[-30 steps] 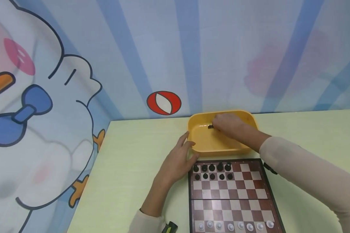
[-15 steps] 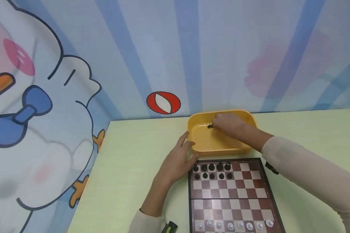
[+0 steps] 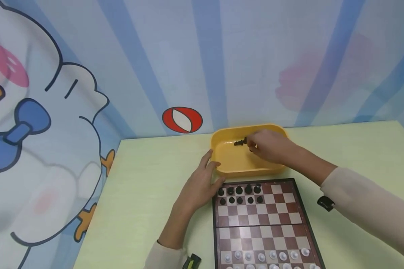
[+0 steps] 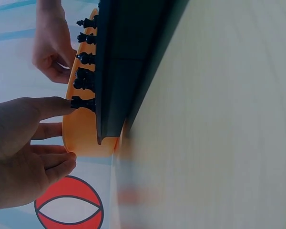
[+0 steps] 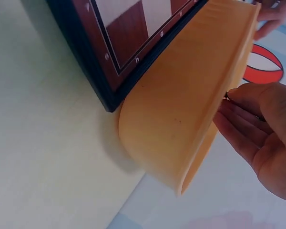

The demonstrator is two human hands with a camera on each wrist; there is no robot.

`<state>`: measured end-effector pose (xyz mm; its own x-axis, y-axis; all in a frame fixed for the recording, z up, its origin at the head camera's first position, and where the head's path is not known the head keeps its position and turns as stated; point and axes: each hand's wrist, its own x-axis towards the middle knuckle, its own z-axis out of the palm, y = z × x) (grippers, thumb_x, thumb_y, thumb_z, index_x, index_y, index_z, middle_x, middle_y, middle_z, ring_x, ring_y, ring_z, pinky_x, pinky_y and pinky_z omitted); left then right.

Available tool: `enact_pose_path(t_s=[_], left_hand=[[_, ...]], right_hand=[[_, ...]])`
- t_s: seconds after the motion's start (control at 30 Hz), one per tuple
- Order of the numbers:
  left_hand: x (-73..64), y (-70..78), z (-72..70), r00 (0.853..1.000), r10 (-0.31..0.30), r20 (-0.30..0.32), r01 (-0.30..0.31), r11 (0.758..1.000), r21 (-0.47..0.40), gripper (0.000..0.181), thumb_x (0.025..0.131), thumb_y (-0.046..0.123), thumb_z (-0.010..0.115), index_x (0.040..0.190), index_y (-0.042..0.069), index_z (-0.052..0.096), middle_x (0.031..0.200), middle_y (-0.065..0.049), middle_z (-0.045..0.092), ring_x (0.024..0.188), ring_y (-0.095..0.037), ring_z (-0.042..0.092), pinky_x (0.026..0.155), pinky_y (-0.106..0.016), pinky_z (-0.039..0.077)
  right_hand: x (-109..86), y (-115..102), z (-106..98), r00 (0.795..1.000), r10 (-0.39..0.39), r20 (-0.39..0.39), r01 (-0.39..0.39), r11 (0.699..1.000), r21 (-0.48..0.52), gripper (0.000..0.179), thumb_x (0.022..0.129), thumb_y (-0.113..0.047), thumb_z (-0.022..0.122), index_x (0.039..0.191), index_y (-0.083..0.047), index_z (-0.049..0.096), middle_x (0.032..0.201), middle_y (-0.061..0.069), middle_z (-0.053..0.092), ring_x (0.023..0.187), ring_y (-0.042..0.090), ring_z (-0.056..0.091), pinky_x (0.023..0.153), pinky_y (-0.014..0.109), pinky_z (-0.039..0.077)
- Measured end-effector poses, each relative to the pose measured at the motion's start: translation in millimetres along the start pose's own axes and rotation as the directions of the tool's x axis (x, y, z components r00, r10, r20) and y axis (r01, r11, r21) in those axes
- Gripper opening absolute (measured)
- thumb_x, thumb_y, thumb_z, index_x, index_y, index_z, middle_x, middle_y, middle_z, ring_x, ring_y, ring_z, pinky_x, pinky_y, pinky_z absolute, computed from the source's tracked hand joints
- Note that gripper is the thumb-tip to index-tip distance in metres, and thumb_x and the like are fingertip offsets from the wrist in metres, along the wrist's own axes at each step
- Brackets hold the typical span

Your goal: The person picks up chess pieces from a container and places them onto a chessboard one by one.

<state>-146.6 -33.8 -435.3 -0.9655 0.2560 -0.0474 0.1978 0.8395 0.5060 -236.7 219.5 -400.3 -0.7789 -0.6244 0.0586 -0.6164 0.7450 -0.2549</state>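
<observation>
My right hand is over the yellow tray, its fingertips pinching a small black chess piece that is mostly hidden by them. Just left of those fingers, more black chess pieces lie on the tray floor. My left hand rests at the tray's near left corner, fingers touching the rim and thumb close to the chessboard. In the left wrist view, that thumb overlaps a black rook standing at the board's corner.
Two part rows of black pieces stand on the board's far left side. White pieces line its near side. The tray sits between the board and a printed wall cloth, on a pale table.
My right hand has shifted right within the tray, uncovering more of the black pieces there. The left hand keeps its place at the corner. The head view has moved slightly.
</observation>
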Motion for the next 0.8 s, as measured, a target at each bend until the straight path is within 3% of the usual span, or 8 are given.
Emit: enact_pose_path(t_s=[0.2,0.4,0.8], left_hand=[[-0.5,-1.0,-1.9,1.000,-0.013,0.002,0.013,1.000,0.005,0.049,0.102,0.034,0.072,0.145,0.013,0.062,0.179,0.000,0.020,0.154,-0.026,0.046,0.118,-0.046,0.047],[0.0,-0.3,-1.2,1.000,-0.023,0.009,0.023,1.000,-0.019,0.048,0.102,0.034,0.072,0.145,0.013,0.063,0.179,0.001,0.021,0.157,-0.025,0.042,0.120,-0.047,0.045],[-7.2,-7.8,-3.7,0.997,-0.075,-0.036,0.072,0.995,-0.068,0.046,0.103,0.039,0.070,0.140,0.011,0.066,0.177,0.001,0.026,0.159,-0.026,0.038,0.122,-0.050,0.042]], right_hand=[[-23.3,3.0,-7.2,0.995,0.065,-0.069,-0.056,0.991,0.125,0.011,0.097,-0.006,0.071,0.107,-0.004,0.074,0.103,0.010,0.078,0.089,0.024,0.075,0.076,0.041,0.062],[-51.7,1.8,-11.6,0.981,0.169,-0.091,-0.143,0.960,0.240,0.012,0.098,-0.011,0.068,0.108,-0.006,0.072,0.100,0.007,0.076,0.085,0.019,0.075,0.073,0.038,0.062],[-88.7,-29.8,1.9,0.965,0.216,-0.149,-0.153,0.925,0.347,0.011,0.096,-0.010,0.072,0.107,-0.012,0.071,0.097,-0.002,0.075,0.088,0.012,0.073,0.078,0.037,0.063]])
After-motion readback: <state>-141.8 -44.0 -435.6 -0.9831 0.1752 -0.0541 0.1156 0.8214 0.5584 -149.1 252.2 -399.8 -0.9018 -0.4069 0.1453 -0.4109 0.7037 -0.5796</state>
